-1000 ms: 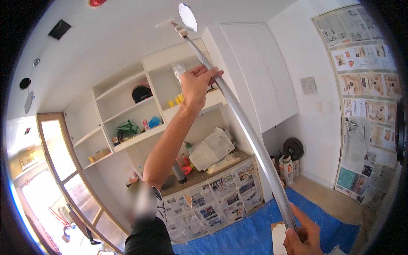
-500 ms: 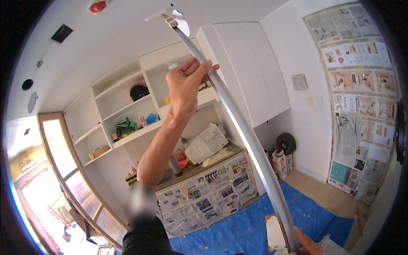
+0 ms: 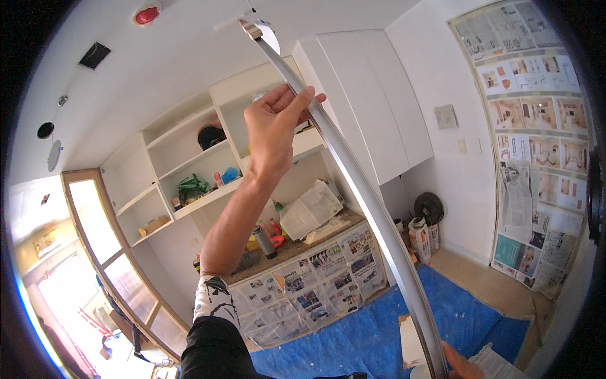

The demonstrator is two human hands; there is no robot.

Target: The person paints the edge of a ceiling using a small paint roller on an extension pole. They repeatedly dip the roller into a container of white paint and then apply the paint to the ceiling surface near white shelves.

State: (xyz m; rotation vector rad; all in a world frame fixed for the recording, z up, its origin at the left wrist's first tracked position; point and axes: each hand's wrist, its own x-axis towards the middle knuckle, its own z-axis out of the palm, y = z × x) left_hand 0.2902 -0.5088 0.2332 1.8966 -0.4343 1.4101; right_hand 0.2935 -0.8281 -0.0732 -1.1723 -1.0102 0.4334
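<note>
My left hand (image 3: 271,126) is raised, its fingers wrapped round the upper part of a long silver metal bar (image 3: 369,211), thumb on the front face. The bar runs diagonally from the ceiling down past the lower edge. A small wooden piece (image 3: 251,28) sits at its upper end, in front of a hanging white disc (image 3: 272,39) at a ceiling fitting. My right hand (image 3: 459,363) is low at the right, closed on the bar's lower part, mostly hidden by it and the frame edge.
Open shelves (image 3: 189,161) with assorted items, a newspaper-covered counter (image 3: 309,284), white cupboards (image 3: 372,101) and a papered door (image 3: 536,164) surround me. A blue tarp (image 3: 334,350) lies on the floor. At left stands a framed glass partition (image 3: 123,284). The ceiling (image 3: 164,57) has several cut holes.
My left hand and the bar's upper end have shifted up and left in the picture since a second ago. My right hand has sunk lower, more of it out of sight.
</note>
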